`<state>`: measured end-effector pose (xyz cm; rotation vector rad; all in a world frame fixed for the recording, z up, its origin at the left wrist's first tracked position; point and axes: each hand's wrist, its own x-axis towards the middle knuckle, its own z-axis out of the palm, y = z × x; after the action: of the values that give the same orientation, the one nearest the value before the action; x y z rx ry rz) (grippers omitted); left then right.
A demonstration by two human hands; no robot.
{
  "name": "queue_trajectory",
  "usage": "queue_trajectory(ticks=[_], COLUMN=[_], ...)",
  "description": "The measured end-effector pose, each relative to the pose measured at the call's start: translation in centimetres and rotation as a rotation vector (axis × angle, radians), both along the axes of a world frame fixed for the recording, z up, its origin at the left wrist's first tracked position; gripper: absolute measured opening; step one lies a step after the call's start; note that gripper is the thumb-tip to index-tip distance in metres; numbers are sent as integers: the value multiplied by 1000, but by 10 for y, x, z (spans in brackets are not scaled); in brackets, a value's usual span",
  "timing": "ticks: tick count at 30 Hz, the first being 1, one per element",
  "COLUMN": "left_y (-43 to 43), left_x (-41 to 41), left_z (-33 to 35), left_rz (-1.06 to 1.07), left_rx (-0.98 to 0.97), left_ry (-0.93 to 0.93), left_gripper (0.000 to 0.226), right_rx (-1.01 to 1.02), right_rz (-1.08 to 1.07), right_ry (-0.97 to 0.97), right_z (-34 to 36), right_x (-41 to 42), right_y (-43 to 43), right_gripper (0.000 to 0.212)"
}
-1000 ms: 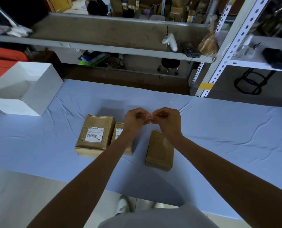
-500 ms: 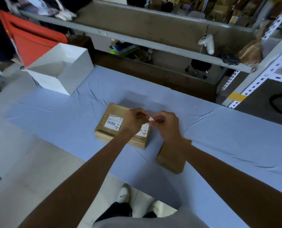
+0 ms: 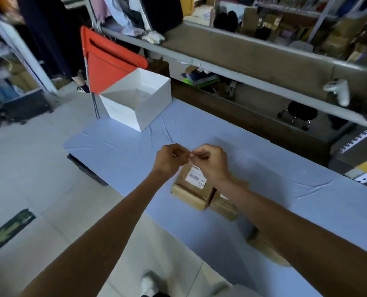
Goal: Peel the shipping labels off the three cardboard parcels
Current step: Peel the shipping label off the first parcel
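Three brown cardboard parcels lie on the blue table cloth. The left parcel [image 3: 191,190] shows a white shipping label [image 3: 195,176] on top. A second parcel [image 3: 224,205] sits right beside it, mostly under my right forearm. The third parcel [image 3: 264,246] lies nearer me, largely hidden by that arm. My left hand [image 3: 171,160] and my right hand [image 3: 210,160] are raised above the parcels, fingertips together, pinching a small crumpled white scrap of label [image 3: 191,155] between them.
An open white box [image 3: 157,99] stands at the far left end of the table [image 3: 114,146]. A red chair [image 3: 105,63] is behind it. A long shelf [image 3: 253,50] with clutter runs along the far side. Floor lies left of the table.
The view has swung left, so the white box and red chair are now nearer the centre. Both hands stay pinched together on the scrap and have drifted left above the labelled parcel.
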<state>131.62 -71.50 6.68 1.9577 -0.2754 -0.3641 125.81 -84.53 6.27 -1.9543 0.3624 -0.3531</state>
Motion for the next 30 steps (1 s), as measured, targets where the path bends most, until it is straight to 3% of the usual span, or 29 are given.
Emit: queue_trajectory(ticks=[6,13,30], left_y=[44,63,91], left_x=[71,133,280], left_z=[9,8,4], left_rz=[-83,-154,-115], left_rx=[8,38,-42], left_ry=[-54,-100,45], left_gripper=[7,12,14], right_rx=[-54,-181,-83], right_rz=[30,13,62], right_ry=[110,162,199], right_z=[24,32,21], right_x=[65,124,278], right_y=[38,63,80], right_gripper=[21,15,16])
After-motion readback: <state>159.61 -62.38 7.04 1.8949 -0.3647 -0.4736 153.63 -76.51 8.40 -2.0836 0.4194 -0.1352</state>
